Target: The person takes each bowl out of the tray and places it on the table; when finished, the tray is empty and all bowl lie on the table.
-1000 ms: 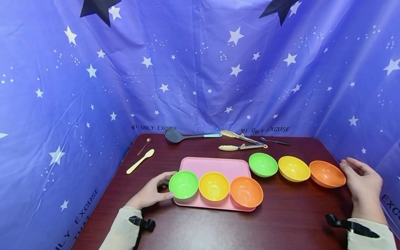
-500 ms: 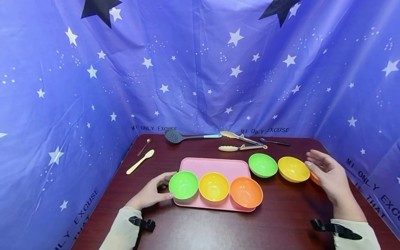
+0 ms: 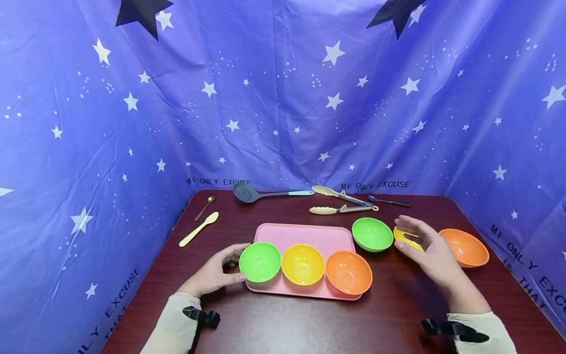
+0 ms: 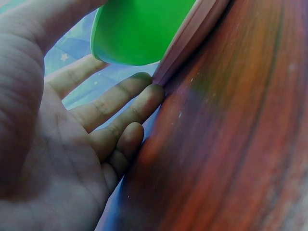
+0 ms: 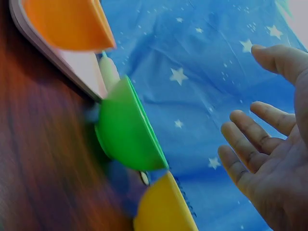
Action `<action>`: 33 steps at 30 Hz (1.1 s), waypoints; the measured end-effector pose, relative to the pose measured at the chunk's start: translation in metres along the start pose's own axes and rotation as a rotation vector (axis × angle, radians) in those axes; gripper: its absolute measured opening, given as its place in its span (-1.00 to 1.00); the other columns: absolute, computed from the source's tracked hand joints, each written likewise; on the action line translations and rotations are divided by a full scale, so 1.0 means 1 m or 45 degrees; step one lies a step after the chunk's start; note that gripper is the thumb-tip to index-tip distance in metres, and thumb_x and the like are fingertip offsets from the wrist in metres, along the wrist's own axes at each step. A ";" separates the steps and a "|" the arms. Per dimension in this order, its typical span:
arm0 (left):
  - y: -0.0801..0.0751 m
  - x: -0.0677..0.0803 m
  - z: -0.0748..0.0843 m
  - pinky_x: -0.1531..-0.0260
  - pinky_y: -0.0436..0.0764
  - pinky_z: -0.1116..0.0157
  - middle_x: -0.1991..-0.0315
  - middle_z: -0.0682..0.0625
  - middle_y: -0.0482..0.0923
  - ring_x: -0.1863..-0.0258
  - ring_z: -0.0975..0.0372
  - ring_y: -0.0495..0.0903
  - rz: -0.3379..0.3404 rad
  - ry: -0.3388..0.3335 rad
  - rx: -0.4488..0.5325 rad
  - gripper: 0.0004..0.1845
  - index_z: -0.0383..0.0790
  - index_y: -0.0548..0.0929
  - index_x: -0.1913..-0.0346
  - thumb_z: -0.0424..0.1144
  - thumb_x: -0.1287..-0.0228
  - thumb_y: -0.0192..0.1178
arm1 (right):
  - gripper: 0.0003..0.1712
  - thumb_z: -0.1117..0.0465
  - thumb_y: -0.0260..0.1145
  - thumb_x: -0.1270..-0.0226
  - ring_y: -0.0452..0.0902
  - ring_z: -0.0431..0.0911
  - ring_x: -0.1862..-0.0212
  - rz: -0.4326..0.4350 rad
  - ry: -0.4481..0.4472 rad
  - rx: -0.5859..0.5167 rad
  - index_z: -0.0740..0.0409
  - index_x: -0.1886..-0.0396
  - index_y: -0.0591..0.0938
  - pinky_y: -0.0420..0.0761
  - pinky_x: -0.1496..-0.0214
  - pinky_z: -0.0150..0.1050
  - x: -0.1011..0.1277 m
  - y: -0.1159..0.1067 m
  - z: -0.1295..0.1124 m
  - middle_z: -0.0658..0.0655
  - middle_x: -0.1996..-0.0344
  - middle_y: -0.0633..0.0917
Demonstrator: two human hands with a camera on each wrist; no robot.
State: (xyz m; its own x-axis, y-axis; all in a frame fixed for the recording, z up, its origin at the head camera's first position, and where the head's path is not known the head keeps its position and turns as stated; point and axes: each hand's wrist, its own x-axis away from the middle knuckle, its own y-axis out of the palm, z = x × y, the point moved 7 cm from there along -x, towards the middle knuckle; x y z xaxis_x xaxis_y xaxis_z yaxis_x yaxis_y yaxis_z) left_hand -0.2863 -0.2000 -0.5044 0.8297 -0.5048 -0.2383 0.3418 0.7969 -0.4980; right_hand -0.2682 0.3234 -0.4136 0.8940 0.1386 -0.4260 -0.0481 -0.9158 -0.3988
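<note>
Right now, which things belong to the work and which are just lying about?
Seemingly part of the job: left hand, right hand, green bowls, yellow bowls, orange bowls, pink tray.

Apparently just lying about: skimmer, tongs, cream spoon, gold spoon, dark-handled spoon.

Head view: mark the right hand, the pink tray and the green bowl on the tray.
Right hand (image 3: pixel 435 256): head view, middle of the hand, behind the thumb.
Pink tray (image 3: pixel 305 234): head view, bare far part.
Green bowl (image 3: pixel 260 262): head view, inside.
</note>
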 end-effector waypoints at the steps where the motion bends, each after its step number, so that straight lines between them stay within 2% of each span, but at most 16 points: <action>1: 0.000 0.000 0.000 -0.02 0.61 0.16 -0.22 0.05 0.63 -0.07 0.14 0.64 0.000 -0.004 -0.002 -0.18 0.01 0.43 -0.52 -0.18 -0.23 0.55 | -0.30 0.48 0.39 -0.38 0.53 -0.17 -0.28 -0.023 -0.009 -0.012 0.24 -0.49 0.44 0.48 -0.21 -0.50 0.000 0.004 -0.001 -0.04 -0.29 0.60; 5: 0.000 0.000 -0.002 -0.03 0.60 0.18 -0.22 0.07 0.63 -0.08 0.15 0.64 -0.002 -0.013 -0.011 -0.18 0.02 0.42 -0.53 -0.16 -0.24 0.55 | -0.23 0.51 0.42 -0.34 0.51 -0.14 -0.32 -0.118 -0.045 -0.058 0.24 -0.52 0.40 0.46 -0.27 -0.46 0.000 0.021 -0.002 0.03 -0.34 0.57; 10: 0.001 0.000 -0.002 -0.03 0.60 0.19 -0.23 0.06 0.62 -0.08 0.15 0.64 -0.011 0.006 -0.021 -0.19 0.00 0.40 -0.54 -0.16 -0.26 0.53 | -0.18 0.52 0.45 -0.30 0.48 -0.05 -0.37 -0.227 -0.084 -0.108 0.26 -0.53 0.38 0.48 -0.30 -0.41 0.002 0.040 -0.004 0.27 -0.36 0.52; 16: 0.001 0.000 -0.002 -0.03 0.60 0.19 -0.22 0.07 0.62 -0.08 0.15 0.64 -0.009 0.002 -0.018 -0.18 0.02 0.41 -0.54 -0.15 -0.26 0.54 | -0.13 0.46 0.49 -0.29 0.50 0.03 -0.37 -0.361 -0.059 -0.128 0.28 -0.55 0.33 0.48 -0.32 -0.38 0.006 0.061 -0.003 0.46 -0.36 0.47; 19: 0.001 0.000 -0.002 -0.03 0.61 0.17 -0.22 0.07 0.62 -0.08 0.13 0.64 -0.009 -0.001 -0.010 -0.19 0.02 0.42 -0.53 -0.16 -0.25 0.54 | -0.12 0.44 0.50 -0.29 0.50 0.06 -0.37 -0.415 -0.041 -0.142 0.29 -0.56 0.32 0.47 -0.33 -0.36 0.008 0.069 -0.002 0.46 -0.37 0.47; 26: 0.001 0.000 -0.005 -0.03 0.61 0.15 -0.21 0.08 0.62 -0.08 0.10 0.64 -0.008 -0.004 -0.012 -0.20 0.03 0.43 -0.52 -0.18 -0.24 0.54 | -0.07 0.37 0.57 -0.21 0.51 -0.03 -0.36 -0.482 -0.088 -0.106 0.24 -0.55 0.35 0.44 -0.36 -0.37 0.011 0.083 -0.001 0.32 -0.36 0.52; 28: 0.001 0.000 -0.005 -0.03 0.61 0.15 -0.21 0.09 0.62 -0.08 0.10 0.64 -0.008 -0.008 -0.017 -0.20 0.05 0.43 -0.52 -0.17 -0.25 0.54 | -0.05 0.37 0.58 -0.20 0.49 0.05 -0.37 -0.504 -0.072 -0.125 0.21 -0.55 0.35 0.43 -0.37 -0.36 0.012 0.086 0.001 0.34 -0.39 0.49; 30: 0.000 0.000 -0.005 -0.03 0.61 0.15 -0.21 0.10 0.62 -0.08 0.11 0.64 -0.009 -0.013 -0.019 -0.20 0.05 0.43 -0.52 -0.16 -0.24 0.54 | -0.03 0.36 0.59 -0.19 0.48 0.13 -0.37 -0.530 -0.061 -0.142 0.27 -0.55 0.33 0.43 -0.37 -0.36 0.013 0.090 0.004 0.39 -0.41 0.47; 33: 0.000 -0.001 -0.006 -0.04 0.61 0.16 -0.22 0.09 0.62 -0.08 0.12 0.64 -0.009 -0.016 -0.016 -0.19 0.05 0.42 -0.52 -0.16 -0.24 0.55 | -0.02 0.31 0.62 -0.17 0.48 0.08 -0.39 -0.568 -0.028 -0.141 0.29 -0.54 0.33 0.43 -0.37 -0.36 0.015 0.094 0.008 0.43 -0.42 0.45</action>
State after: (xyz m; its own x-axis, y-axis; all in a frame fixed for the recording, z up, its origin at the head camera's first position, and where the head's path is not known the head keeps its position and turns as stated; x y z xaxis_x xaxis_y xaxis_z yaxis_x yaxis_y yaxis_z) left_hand -0.2892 -0.2015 -0.5092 0.8329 -0.5061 -0.2241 0.3421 0.7890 -0.5104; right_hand -0.2626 0.2423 -0.4636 0.8067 0.5356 -0.2499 0.3886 -0.7992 -0.4585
